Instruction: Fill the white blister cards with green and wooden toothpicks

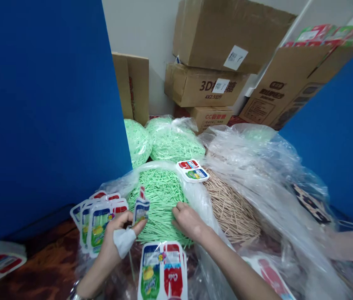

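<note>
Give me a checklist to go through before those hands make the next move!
1. Left hand has the printed packet: ok, pinched, striped end up.
2. Packet's mouth open: cannot tell.
3. Right hand is at the green sticks: ok.
4. Right hand's grip has a stick: cannot tell, that side is hidden.
5. Brown sticks kept apart from green: ok, clear plastic lies between.
6. Front Cola-and-Sprite pack printed side up: ok.

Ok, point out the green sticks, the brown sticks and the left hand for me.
Green sticks (160,200): head view, middle of the exposed pile.
Brown sticks (231,204): head view, middle of the exposed pile.
Left hand (113,233): head view, back of the hand, beside the white patch (124,242).
</note>
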{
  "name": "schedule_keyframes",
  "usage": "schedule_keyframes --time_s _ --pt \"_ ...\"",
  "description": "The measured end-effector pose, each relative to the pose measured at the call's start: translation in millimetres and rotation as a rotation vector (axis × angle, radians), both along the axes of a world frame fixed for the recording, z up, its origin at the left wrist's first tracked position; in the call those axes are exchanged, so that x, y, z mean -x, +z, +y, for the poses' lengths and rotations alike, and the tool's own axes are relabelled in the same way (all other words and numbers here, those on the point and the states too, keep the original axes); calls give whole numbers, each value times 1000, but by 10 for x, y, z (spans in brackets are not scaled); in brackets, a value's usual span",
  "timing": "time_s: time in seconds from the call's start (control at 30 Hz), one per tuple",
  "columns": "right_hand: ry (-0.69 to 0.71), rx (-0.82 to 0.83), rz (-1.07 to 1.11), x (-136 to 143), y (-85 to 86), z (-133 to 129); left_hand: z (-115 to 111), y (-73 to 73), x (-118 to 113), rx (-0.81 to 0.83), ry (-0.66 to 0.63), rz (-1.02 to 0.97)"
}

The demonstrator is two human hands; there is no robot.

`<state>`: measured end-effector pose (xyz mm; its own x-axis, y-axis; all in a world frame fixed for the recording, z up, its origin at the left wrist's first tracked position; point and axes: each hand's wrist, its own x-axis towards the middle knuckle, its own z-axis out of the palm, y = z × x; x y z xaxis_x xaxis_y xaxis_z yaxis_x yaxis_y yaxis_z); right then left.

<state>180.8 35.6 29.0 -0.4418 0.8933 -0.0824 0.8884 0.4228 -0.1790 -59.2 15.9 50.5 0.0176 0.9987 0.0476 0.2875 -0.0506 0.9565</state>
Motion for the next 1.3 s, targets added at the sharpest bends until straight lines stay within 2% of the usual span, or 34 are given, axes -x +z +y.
schedule_keyframes --time_s 0.17,0.3,0.4,0.6,0.9,0.97,1.0,1.13,1.2,1.3 --pt "71 -36 -128 192 -30 -45 22 -68 -63 23 -51 12" --pt "111 -71 -226 461 -121 -65 74 -131 -117 -24 -71 19" --pt "125 -87 -273 552 -143 -52 90 -126 -135 -57 -79 74" --pt "120 -91 -273 320 8 13 83 -75 -117 -39 -77 68" --pt "-38 12 -117 -37 253 73 134 19 -157 -16 -44 17" --pt "-83 49 32 -118 312 70 135 6 -153 -32 -29 25" --pt "-119 90 196 -145 337 60 135 -11 -154 -48 -20 36" --pt "-374 272 1129 -112 417 -6 122 -106 -235 -109 -35 87" --pt "-476 242 1392 -23 475 -40 96 -130 -329 -130 -66 94" --pt "-499 114 1593 135 612 -87 45 -117 -490 -205 -95 122"
